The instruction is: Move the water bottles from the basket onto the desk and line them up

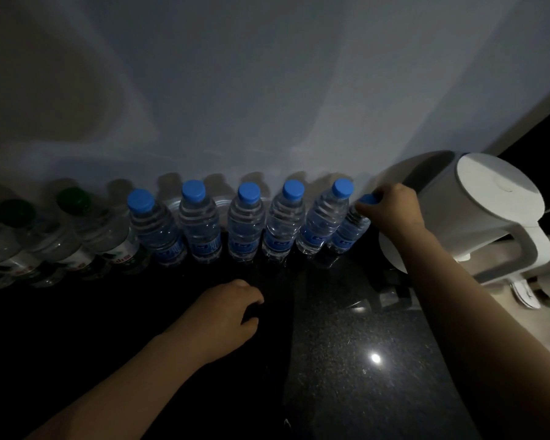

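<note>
Pinching blue cap of clear, blue-labelled bottle (pixel 350 231) with right hand (pixel 391 211); standing on dark desk (pixel 346 344), right end of row (pixel 245 223) along wall (pixel 267 90), beside white kettle (pixel 477 211). Left hand (pixel 232 309) on desk, loosely curled, holding nothing

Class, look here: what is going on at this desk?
A person is lining up water bottles. The right hand grips a blue-capped bottle near its cap at the row's right end, beside a white kettle. Five more blue-capped bottles and some green-capped bottles stand to its left. The left hand rests on the dark desk.
</note>
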`<state>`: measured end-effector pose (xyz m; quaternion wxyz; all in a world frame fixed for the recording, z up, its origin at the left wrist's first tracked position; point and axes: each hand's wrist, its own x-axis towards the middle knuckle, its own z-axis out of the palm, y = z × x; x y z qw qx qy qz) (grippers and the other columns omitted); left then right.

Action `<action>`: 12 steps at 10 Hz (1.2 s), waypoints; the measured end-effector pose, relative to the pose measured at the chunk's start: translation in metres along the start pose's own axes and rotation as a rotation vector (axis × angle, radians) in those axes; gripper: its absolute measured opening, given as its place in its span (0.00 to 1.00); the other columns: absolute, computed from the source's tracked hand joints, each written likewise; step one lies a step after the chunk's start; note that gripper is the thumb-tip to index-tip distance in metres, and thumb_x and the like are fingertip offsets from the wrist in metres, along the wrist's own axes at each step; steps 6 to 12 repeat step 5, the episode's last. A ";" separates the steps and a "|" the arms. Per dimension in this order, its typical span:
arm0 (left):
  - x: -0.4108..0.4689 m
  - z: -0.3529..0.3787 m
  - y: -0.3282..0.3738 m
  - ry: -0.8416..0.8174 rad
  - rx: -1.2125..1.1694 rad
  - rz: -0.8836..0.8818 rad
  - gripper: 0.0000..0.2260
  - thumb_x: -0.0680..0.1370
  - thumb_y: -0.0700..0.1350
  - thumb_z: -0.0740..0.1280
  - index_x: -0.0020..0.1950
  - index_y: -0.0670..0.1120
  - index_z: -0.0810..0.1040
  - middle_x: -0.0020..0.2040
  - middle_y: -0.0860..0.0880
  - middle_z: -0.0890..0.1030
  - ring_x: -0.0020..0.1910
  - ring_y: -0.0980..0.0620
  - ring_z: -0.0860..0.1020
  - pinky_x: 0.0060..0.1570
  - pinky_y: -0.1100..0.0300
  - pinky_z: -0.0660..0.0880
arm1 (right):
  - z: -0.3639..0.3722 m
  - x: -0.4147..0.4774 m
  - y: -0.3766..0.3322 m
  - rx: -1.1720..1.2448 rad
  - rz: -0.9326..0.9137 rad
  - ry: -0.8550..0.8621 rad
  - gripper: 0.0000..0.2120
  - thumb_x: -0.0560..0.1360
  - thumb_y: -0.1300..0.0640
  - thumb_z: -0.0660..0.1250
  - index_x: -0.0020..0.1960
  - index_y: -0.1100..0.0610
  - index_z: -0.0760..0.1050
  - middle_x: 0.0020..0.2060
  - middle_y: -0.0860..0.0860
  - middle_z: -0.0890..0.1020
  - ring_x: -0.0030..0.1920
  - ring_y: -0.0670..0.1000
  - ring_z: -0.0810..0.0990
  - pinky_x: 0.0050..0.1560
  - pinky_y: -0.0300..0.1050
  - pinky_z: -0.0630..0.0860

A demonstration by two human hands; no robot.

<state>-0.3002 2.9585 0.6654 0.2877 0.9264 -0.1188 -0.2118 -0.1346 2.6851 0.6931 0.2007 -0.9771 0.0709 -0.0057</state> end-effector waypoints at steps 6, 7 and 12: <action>-0.041 -0.015 0.003 0.097 -0.081 -0.061 0.14 0.76 0.49 0.67 0.61 0.54 0.75 0.56 0.58 0.73 0.52 0.61 0.73 0.53 0.66 0.72 | -0.025 -0.100 -0.014 -0.077 -0.135 -0.079 0.16 0.74 0.52 0.70 0.58 0.58 0.75 0.49 0.55 0.80 0.46 0.53 0.79 0.46 0.50 0.79; -0.041 -0.015 0.003 0.097 -0.081 -0.061 0.14 0.76 0.49 0.67 0.61 0.54 0.75 0.56 0.58 0.73 0.52 0.61 0.73 0.53 0.66 0.72 | -0.025 -0.100 -0.014 -0.077 -0.135 -0.079 0.16 0.74 0.52 0.70 0.58 0.58 0.75 0.49 0.55 0.80 0.46 0.53 0.79 0.46 0.50 0.79; -0.041 -0.015 0.003 0.097 -0.081 -0.061 0.14 0.76 0.49 0.67 0.61 0.54 0.75 0.56 0.58 0.73 0.52 0.61 0.73 0.53 0.66 0.72 | -0.025 -0.100 -0.014 -0.077 -0.135 -0.079 0.16 0.74 0.52 0.70 0.58 0.58 0.75 0.49 0.55 0.80 0.46 0.53 0.79 0.46 0.50 0.79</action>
